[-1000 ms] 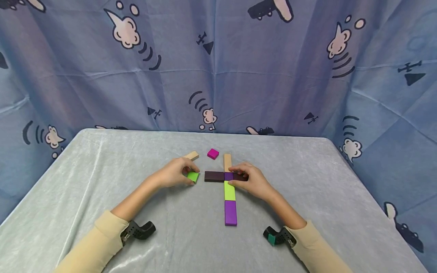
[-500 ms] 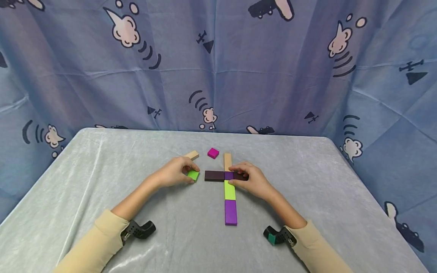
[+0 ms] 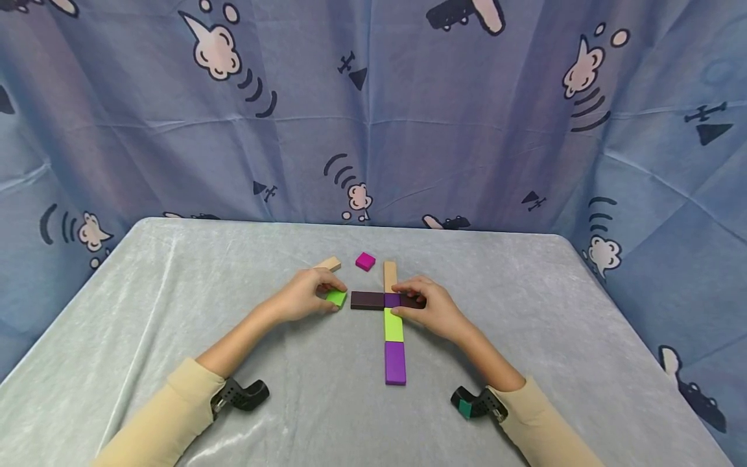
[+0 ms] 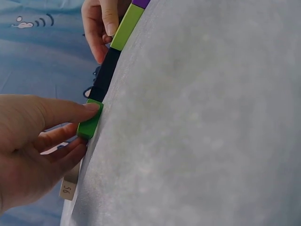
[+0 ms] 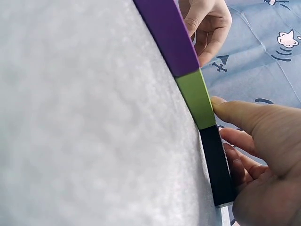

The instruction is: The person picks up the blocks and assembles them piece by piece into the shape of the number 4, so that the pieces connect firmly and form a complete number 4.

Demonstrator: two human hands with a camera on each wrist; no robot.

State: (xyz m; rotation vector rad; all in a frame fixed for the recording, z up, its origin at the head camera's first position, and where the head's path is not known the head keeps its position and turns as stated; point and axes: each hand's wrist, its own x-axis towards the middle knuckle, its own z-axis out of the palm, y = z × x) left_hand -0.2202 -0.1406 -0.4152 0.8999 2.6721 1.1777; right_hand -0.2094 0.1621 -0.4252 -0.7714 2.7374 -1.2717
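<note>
My left hand (image 3: 305, 296) pinches a bright green block (image 3: 336, 298) between thumb and fingers. That block lies right by the left end of a dark brown block (image 3: 367, 301); whether they touch I cannot tell. Flat blocks form a cross: a small purple square (image 3: 392, 300) at its centre, a natural wood block (image 3: 390, 277) above, a lime block (image 3: 393, 325) and a longer purple block (image 3: 395, 364) below. On the right arm of the cross, my right hand (image 3: 436, 312) holds another dark brown block (image 3: 412, 302), partly hidden under its fingers. Its thumb reaches the lime block's upper corner.
A magenta block (image 3: 365, 261) lies behind the cross. Beyond my left hand is a second wood block (image 3: 330, 263), partly covered. Everything rests on a grey cloth-covered table (image 3: 496, 272), with a patterned blue curtain (image 3: 303, 78) behind it.
My left hand has slid slightly right with the green block, closing most of the gap to the left dark brown block. My right hand stays in place.
</note>
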